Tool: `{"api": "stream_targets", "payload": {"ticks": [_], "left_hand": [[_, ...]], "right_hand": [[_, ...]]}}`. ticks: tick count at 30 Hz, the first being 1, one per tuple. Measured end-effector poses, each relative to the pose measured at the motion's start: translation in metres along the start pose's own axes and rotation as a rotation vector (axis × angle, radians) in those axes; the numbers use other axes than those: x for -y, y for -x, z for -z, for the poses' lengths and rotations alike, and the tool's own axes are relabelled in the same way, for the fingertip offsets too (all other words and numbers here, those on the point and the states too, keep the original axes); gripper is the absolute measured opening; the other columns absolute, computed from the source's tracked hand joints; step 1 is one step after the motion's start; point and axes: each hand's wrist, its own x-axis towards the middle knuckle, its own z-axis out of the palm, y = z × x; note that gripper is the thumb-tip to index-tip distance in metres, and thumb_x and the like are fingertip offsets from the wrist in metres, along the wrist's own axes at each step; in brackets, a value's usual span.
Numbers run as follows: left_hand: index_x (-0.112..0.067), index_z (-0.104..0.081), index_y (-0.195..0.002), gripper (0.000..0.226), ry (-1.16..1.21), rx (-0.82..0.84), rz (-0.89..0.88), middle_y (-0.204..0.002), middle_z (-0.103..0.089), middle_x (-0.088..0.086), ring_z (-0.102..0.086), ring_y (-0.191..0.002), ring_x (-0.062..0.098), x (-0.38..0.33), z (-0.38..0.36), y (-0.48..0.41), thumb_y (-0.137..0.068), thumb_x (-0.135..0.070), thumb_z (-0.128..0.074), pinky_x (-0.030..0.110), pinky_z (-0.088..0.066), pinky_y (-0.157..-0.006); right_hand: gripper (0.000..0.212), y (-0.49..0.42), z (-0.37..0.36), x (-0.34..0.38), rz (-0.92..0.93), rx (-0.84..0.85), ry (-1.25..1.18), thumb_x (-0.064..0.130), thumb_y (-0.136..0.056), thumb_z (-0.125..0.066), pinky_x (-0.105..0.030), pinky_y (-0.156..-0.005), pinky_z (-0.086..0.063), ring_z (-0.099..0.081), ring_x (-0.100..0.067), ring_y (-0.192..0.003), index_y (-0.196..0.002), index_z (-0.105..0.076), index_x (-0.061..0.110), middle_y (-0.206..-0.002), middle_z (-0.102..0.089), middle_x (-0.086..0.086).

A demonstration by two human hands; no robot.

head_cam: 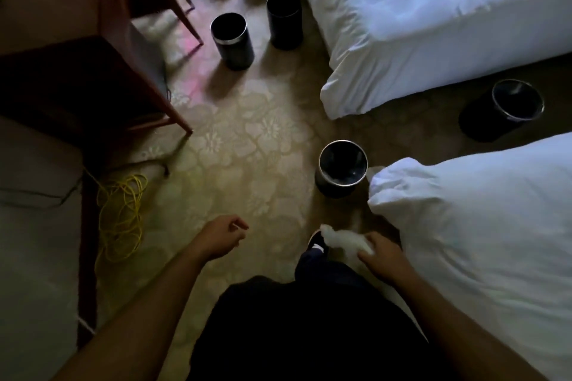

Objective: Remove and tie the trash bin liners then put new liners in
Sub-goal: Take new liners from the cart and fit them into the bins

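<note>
Two hands hang low over the carpet (247,139). The right hand (382,254) has its fingers (366,249) clamped round a bunched white liner (342,240), probably kept compact for carrying. The left hand (221,238), well off to the side, has fingers loosely curled on nothing, free to help. Just ahead of the gripping fingers stands the nearest bin (342,168), against a bed (479,226) corner; I cannot tell whether it is lined. Well beyond, five far bins (232,40) wait, seemingly gathered for batch work.

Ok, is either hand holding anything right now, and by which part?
The right hand grips a bunched white liner by one end, and the rest sticks out to the left. The left hand holds nothing and is loosely curled.
</note>
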Motion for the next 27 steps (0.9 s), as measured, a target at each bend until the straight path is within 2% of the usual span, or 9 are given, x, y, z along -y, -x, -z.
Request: {"api": "stream_targets", "payload": {"ticks": [4, 9, 11, 13, 15, 18, 22, 25, 27], "left_hand": [[-0.019, -0.067, -0.101, 0.013, 0.055, -0.031, 0.105, -0.096, -0.071, 0.005, -0.07, -0.082, 0.021, -0.034, 0.031, -0.047, -0.094, -0.015, -0.058, 0.028, -0.05, -0.064], [-0.02, -0.066, -0.096, 0.013, 0.102, -0.051, 0.191, -0.096, -0.071, 0.006, -0.068, -0.077, 0.021, -0.054, 0.077, -0.094, -0.093, -0.011, -0.057, 0.025, -0.045, -0.056], [-0.02, -0.066, -0.095, 0.013, 0.116, -0.052, 0.219, -0.097, -0.07, 0.006, -0.067, -0.075, 0.02, -0.058, 0.097, -0.114, -0.093, -0.011, -0.057, 0.025, -0.046, -0.058], [-0.019, -0.066, -0.096, 0.013, 0.127, -0.038, 0.245, -0.098, -0.07, 0.007, -0.066, -0.075, 0.02, -0.06, 0.118, -0.137, -0.094, -0.011, -0.057, 0.025, -0.047, -0.06], [-0.018, -0.067, -0.098, 0.011, 0.121, -0.013, 0.249, -0.098, -0.07, 0.006, -0.066, -0.076, 0.02, -0.061, 0.143, -0.162, -0.095, -0.012, -0.058, 0.025, -0.047, -0.058], [-0.019, -0.067, -0.1, 0.012, 0.089, 0.014, 0.244, -0.098, -0.07, 0.004, -0.068, -0.079, 0.02, -0.068, 0.189, -0.207, -0.094, -0.014, -0.058, 0.024, -0.047, -0.056], [-0.017, -0.068, -0.103, 0.016, -0.024, 0.067, 0.197, -0.095, -0.071, 0.003, -0.066, -0.075, 0.017, -0.107, 0.264, -0.28, -0.095, -0.013, -0.056, 0.021, -0.047, -0.054], [-0.027, -0.067, -0.099, 0.013, -0.156, 0.096, 0.094, -0.099, -0.07, -0.001, -0.067, -0.084, 0.011, -0.153, 0.314, -0.33, -0.094, -0.019, -0.059, 0.023, -0.052, -0.067], [-0.033, -0.066, -0.097, 0.014, -0.207, 0.108, 0.022, -0.1, -0.07, -0.003, -0.067, -0.086, 0.01, -0.196, 0.347, -0.367, -0.092, -0.021, -0.06, 0.025, -0.053, -0.069]], "right_hand": [[0.041, -0.066, 0.072, 0.067, 0.119, -0.003, 0.017, 0.023, -0.092, -0.068, -0.028, -0.082, -0.043, -0.062, -0.021, -0.104, -0.131, -0.059, 0.013, -0.122, -0.066, -0.008], [0.045, -0.144, 0.139, 0.167, 0.26, -0.009, -0.034, 0.025, -0.09, -0.07, -0.043, -0.091, -0.056, -0.066, -0.022, -0.1, -0.132, -0.059, 0.015, -0.119, -0.068, -0.007], [0.041, -0.177, 0.158, 0.205, 0.322, -0.018, -0.043, 0.024, -0.091, -0.07, -0.031, -0.082, -0.056, -0.065, -0.012, -0.091, -0.13, -0.06, 0.015, -0.113, -0.067, -0.002], [0.037, -0.208, 0.176, 0.238, 0.344, -0.01, -0.04, 0.022, -0.093, -0.07, -0.015, -0.069, -0.049, -0.061, -0.002, -0.082, -0.128, -0.06, 0.015, -0.107, -0.064, 0.002], [0.039, -0.24, 0.192, 0.267, 0.35, -0.015, -0.036, 0.025, -0.093, -0.07, -0.017, -0.069, -0.051, -0.063, -0.004, -0.083, -0.129, -0.059, 0.015, -0.108, -0.064, 0.001], [0.043, -0.283, 0.215, 0.303, 0.304, -0.035, -0.054, 0.028, -0.091, -0.071, -0.036, -0.084, -0.058, -0.067, -0.016, -0.093, -0.129, -0.06, 0.015, -0.112, -0.067, -0.002], [0.035, -0.332, 0.245, 0.326, 0.176, -0.06, -0.041, 0.027, -0.091, -0.071, -0.032, -0.083, -0.055, -0.065, -0.014, -0.095, -0.123, -0.061, 0.018, -0.112, -0.067, -0.001], [0.03, -0.352, 0.262, 0.323, 0.054, -0.029, -0.073, 0.026, -0.093, -0.07, -0.031, -0.081, -0.057, -0.066, -0.012, -0.094, -0.121, -0.06, 0.02, -0.11, -0.068, -0.001], [0.03, -0.366, 0.276, 0.319, -0.048, -0.035, -0.089, 0.029, -0.092, -0.071, -0.033, -0.082, -0.057, -0.065, -0.013, -0.094, -0.119, -0.059, 0.023, -0.107, -0.066, 0.002]]}}
